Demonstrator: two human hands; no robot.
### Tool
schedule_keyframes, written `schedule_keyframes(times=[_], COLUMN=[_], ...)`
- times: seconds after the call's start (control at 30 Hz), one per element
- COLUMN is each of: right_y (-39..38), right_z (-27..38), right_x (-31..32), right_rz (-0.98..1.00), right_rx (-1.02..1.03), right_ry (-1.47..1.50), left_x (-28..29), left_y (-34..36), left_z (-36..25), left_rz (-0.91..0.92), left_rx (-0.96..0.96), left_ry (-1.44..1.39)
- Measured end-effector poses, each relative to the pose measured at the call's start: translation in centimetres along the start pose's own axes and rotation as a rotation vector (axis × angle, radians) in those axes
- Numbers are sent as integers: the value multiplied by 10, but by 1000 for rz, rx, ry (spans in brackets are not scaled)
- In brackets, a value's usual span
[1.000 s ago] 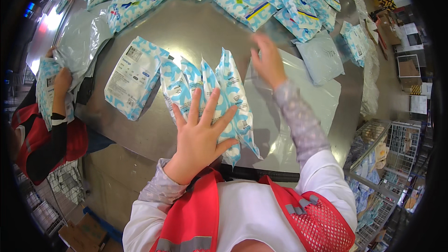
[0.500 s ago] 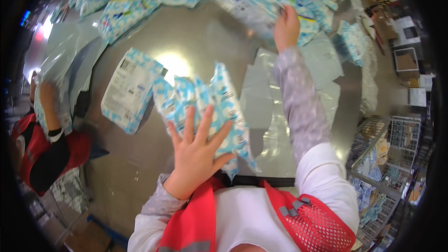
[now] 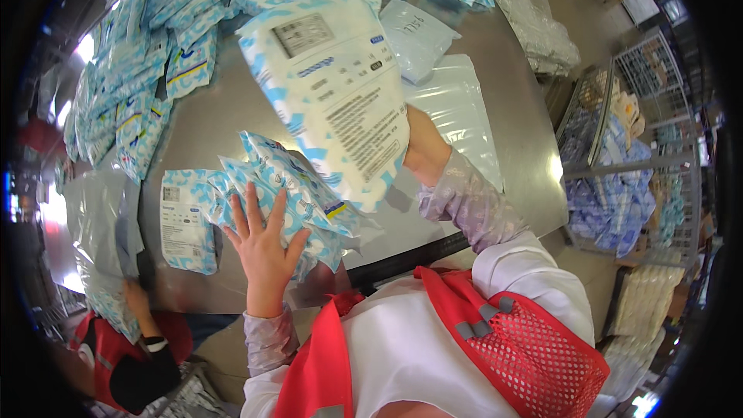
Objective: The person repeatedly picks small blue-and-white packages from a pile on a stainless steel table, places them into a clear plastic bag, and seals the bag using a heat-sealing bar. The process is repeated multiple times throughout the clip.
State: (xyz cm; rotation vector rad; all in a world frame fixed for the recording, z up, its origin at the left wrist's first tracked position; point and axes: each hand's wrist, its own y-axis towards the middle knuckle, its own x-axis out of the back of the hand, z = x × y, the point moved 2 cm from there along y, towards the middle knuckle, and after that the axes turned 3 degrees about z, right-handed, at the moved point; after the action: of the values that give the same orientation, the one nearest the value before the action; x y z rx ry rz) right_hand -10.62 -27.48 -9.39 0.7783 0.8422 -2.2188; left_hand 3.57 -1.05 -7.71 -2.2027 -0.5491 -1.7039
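My right hand [image 3: 425, 146] grips the lower right edge of a blue-and-white plastic packet [image 3: 333, 101], raised above the metal table with its printed label side up. The fingers are partly hidden behind it. My left hand [image 3: 265, 251] lies flat with fingers spread on a row of similar packets [image 3: 290, 186] leaning together at the table's near edge. Left of that row, another packet [image 3: 186, 220] lies with its label up.
A heap of the same packets [image 3: 186, 0] covers the far left of the table. Grey plastic mailing bags [image 3: 457, 101] lie right of centre. At the left, a co-worker's hand [image 3: 138, 299] is at a grey bag [image 3: 101, 217]. Wire cages [image 3: 619, 178] with bagged goods stand at right.
My right hand has brought a packet from the far heap toward me, over the near row. My left hand stays spread on the row. The view has turned.
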Motion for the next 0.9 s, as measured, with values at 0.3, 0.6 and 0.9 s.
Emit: schedule_keyframes(times=[0.3, 0.6, 0.9], right_y=[-59, -95, -71], right_z=[48, 65, 30], right_x=[-33, -43, -38], right_rz=[-51, 4, 93], right_rx=[501, 594, 552], right_ry=[-152, -247, -1022], left_x=[-5, -5, -5], left_y=[-5, -4, -7], left_z=[-3, -5, 1], left_rz=[-18, -32, -35], left_rx=[-10, -19, -5], left_ry=[9, 3, -20])
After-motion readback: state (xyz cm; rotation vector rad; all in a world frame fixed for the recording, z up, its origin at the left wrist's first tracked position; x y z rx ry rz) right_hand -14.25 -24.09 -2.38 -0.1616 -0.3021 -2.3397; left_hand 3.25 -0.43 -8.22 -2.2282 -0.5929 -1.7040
